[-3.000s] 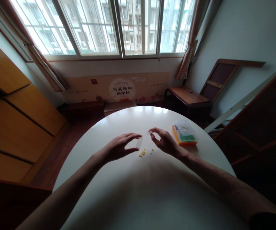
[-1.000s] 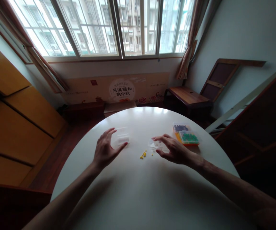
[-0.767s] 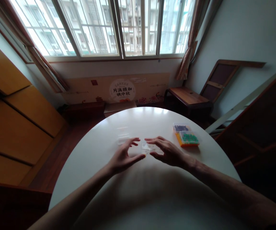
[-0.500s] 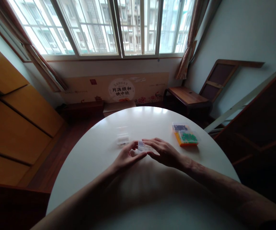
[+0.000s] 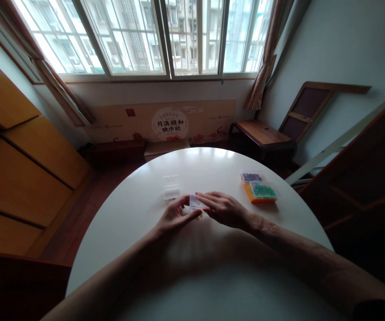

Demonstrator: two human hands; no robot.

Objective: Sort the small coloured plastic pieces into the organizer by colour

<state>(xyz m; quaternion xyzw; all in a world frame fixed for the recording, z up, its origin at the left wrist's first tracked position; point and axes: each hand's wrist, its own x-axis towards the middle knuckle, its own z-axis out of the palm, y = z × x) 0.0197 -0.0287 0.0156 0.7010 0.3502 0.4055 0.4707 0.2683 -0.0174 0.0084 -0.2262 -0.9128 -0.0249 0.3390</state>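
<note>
The left hand [image 5: 172, 217] and right hand [image 5: 226, 208] grasp a small clear box [image 5: 194, 203] between them; yellow pieces [image 5: 200, 216] show beside the left thumb tip.

The table [image 5: 212, 276] is passable nearside; boxes [image 5: 262, 191] (one orange) block beyond the right hand [image 5: 224, 207], clear plastic [image 5: 171, 193] beyond the left hand [image 5: 175, 217].

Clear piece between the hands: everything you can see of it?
The clear piece is small, colourless and see-through with a pale sheen, seemingly plastic. Its left edge looks straight; whether it is open or closed is too small to tell. It is mid-table, with small yellow bits at its near side. The left hand appears to grip its left side; the right hand covers its right part with the fingers. Whether it rests on the table is unclear.
</note>
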